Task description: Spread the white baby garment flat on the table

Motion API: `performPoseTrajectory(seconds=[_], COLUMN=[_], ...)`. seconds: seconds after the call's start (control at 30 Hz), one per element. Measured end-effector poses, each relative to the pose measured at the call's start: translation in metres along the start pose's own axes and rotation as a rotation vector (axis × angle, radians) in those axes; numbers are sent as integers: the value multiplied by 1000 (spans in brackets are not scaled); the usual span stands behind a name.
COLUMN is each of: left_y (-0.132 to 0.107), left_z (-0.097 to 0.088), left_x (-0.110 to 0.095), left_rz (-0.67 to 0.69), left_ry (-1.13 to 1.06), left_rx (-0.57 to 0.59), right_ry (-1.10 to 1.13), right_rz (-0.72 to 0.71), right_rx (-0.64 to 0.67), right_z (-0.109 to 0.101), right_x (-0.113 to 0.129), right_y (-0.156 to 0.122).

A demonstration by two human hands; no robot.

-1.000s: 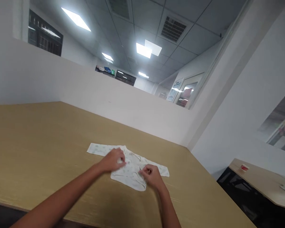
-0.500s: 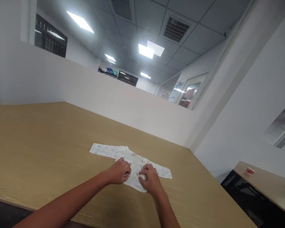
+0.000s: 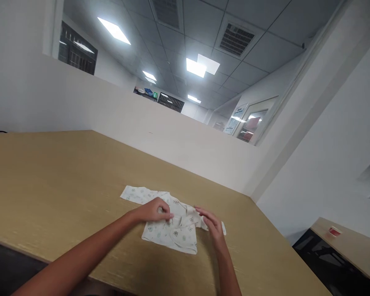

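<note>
Shirt (image 3: 179,230): flat on the table (image 3: 80,172), toward the near edge
Left hand (image 3: 158,210): curled over shirt's left, cannot tell if gripping
Right hand (image 3: 212,222): released, fingers loose at shirt's right

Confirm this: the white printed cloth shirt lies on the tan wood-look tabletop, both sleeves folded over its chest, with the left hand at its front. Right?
No, the sleeves aren't folded in: the head view shows them stretched out to either side. The shirt lies on the tabletop, with the left hand at its front.
</note>
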State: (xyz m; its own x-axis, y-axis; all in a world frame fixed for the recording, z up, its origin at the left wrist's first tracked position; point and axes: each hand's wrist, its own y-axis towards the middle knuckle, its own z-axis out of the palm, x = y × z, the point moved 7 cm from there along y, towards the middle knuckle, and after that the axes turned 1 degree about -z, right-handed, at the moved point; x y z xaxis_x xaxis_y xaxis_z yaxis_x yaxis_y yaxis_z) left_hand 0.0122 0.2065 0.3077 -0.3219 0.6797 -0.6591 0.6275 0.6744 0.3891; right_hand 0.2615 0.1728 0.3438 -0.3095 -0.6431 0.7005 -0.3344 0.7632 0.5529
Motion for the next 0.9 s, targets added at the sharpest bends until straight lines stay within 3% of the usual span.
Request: performPoseTrajectory(seconds=[0.07, 0.17, 0.33, 0.47, 0.6, 0.7, 0.77, 0.9], left_y=[1, 3, 2, 1, 2, 4, 6, 7], left_z=[-11, -14, 5, 17, 19, 18, 16, 11], left_x=[15, 35, 56, 64, 66, 70, 75, 84], left_rz=[-82, -142, -123, -118, -138, -214, -308, -460], left_ry=[84, 171, 264, 304, 331, 356, 380, 414], left_rx=[-139, -221, -184, -144, -148, -195, -254, -332], right_ry=[-97, -273, -375, -465, -530, -492, -505, -639], right_rz=[32, 38, -2, 161, 170, 107, 143, 295], right_rx=[-145, -169, -11, 75, 41, -121, -205, -71], right_z=[-11, -3, 23, 12, 3, 8, 16, 40], right_x=[-8, -19, -27, -49, -58, -52, -53, -72], right_y=[-2, -1, 1, -6, -9, -1, 7, 15])
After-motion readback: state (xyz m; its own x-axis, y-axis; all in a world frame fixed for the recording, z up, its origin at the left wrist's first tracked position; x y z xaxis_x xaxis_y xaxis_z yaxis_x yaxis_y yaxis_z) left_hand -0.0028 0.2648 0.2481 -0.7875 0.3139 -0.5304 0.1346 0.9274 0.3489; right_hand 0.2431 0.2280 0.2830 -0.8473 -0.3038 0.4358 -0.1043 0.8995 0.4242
